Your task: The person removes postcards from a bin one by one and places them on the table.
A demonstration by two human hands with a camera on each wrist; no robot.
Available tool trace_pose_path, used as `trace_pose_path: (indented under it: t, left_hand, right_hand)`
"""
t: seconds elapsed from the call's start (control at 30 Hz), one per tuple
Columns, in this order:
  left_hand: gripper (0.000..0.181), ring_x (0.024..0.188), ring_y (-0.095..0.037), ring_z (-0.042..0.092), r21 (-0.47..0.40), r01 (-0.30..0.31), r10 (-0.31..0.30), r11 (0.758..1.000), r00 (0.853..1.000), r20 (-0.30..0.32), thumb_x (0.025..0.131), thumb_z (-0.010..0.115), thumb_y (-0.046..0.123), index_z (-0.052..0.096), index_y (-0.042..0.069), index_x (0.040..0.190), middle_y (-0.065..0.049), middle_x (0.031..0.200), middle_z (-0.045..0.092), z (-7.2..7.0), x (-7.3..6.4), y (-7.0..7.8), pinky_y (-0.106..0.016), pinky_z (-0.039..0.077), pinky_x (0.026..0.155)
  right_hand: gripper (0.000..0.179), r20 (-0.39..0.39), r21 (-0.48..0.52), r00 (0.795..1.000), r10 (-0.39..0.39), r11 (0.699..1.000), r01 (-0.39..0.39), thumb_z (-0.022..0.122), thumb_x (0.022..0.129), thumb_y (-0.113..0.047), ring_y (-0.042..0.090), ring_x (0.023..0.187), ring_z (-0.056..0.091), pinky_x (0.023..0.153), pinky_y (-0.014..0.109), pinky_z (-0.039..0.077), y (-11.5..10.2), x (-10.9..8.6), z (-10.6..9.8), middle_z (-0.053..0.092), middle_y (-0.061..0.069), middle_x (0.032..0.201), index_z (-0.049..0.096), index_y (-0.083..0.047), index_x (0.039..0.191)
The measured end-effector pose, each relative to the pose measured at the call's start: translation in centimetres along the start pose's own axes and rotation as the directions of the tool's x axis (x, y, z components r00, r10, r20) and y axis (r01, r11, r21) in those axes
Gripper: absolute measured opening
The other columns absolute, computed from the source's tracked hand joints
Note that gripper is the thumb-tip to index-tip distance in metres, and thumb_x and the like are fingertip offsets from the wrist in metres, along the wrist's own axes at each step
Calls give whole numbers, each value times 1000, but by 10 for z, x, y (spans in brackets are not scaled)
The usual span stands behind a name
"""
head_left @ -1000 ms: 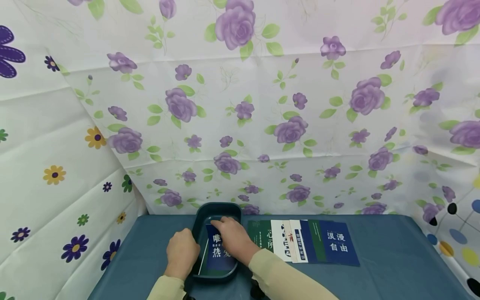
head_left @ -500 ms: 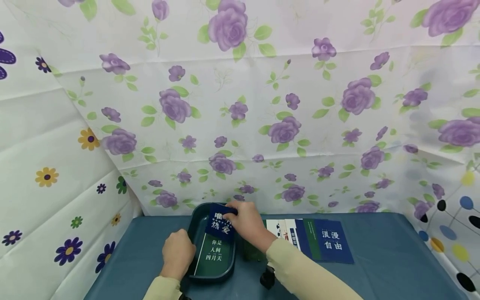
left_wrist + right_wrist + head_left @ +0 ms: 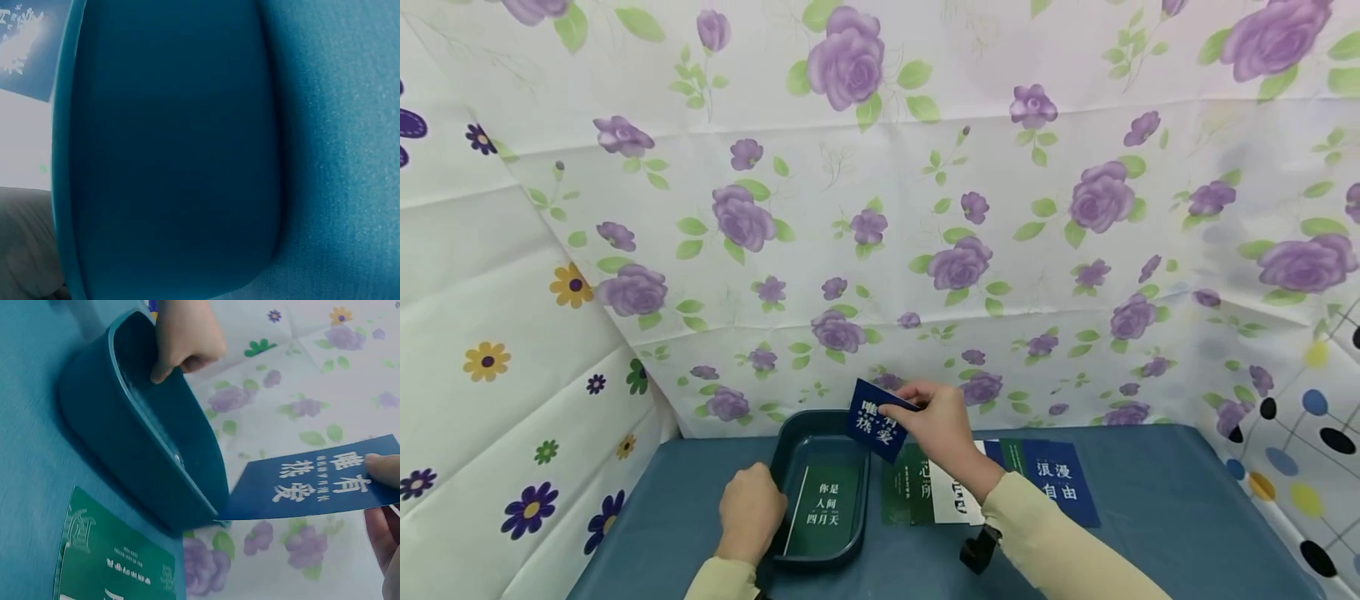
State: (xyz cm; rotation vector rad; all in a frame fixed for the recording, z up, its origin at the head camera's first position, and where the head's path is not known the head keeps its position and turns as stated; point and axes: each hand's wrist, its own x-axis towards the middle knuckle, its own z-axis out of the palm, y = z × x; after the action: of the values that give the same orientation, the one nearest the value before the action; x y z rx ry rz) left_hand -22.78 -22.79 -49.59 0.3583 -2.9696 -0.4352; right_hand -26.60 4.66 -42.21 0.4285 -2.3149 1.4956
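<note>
My right hand (image 3: 943,425) pinches a dark blue card (image 3: 874,421) with white characters by its upper right corner. Tilted, it hangs over the right side of a dark teal plastic bin (image 3: 817,563); its lower corner overlaps the rim in the right wrist view. A green card (image 3: 826,510) with white writing lies inside the bin. At the bin's left side, my left hand (image 3: 751,510) grips the rim, and in the right wrist view its thumb (image 3: 161,372) reaches over the inner wall. The left wrist view shows mostly the bin's outer wall (image 3: 175,137).
Right of the bin, several overlapping cards lie in a row, from a green card (image 3: 897,500) through a white card (image 3: 946,500) to a blue card (image 3: 1075,492). They rest on a blue cloth-covered table (image 3: 1165,517). Behind hangs a floral curtain (image 3: 895,275).
The right hand has lifted the blue card up out of the bin and moved it right, uncovering the green card inside. The left hand has stayed at the bin's left rim.
</note>
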Motion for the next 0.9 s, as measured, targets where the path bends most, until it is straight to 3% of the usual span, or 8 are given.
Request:
trace_pose_path:
  t: [0.1,0.2,0.33,0.47,0.63,0.9]
  left_hand:
    - [8,54,-29,60,6,9,-9,1000,1000,4,75,65,8,61,1,74,-14,63,60,1,0,0,-42,44,44]
    - [9,55,-29,61,10,11,-11,1000,1000,1,75,66,8,62,0,76,-15,65,61,1,1,0,-42,44,45]
    - [10,56,-29,61,10,16,-16,1000,1000,8,75,66,8,62,0,76,-16,65,62,0,0,1,-42,45,45]
    - [9,56,-29,61,9,21,-21,1000,1000,19,76,66,8,62,0,77,-15,65,61,-1,0,1,-42,44,44]
    - [7,54,-27,61,3,8,-8,1000,1000,3,75,65,7,62,0,74,-14,62,61,-3,-2,3,-40,44,43]
    - [8,55,-27,61,1,21,-21,1000,1000,13,75,65,7,62,0,73,-14,63,61,-5,-3,3,-40,43,43]
  right_hand:
    - [11,-50,47,998,-28,998,30,75,76,-36,11,47,49,49,25,41,6,1,-11,65,-3,62,70,-26,77]
    - [13,-82,57,994,-69,996,74,73,79,-35,13,46,48,48,25,38,12,3,-21,67,1,64,72,-22,79]
    - [17,-128,26,986,-111,993,116,70,81,-32,8,66,66,59,21,51,19,5,-34,73,1,81,74,-19,92]
    - [21,-173,9,978,-113,993,117,68,84,-27,9,77,69,66,21,54,26,7,-47,73,4,89,73,-16,100]
    - [20,-186,-90,979,-81,994,65,66,86,-22,11,74,69,60,20,52,32,10,-67,73,6,91,72,-13,103]
    - [25,-72,-266,995,76,960,-92,63,89,-24,12,69,65,54,26,47,44,20,-106,72,9,96,70,-11,109]
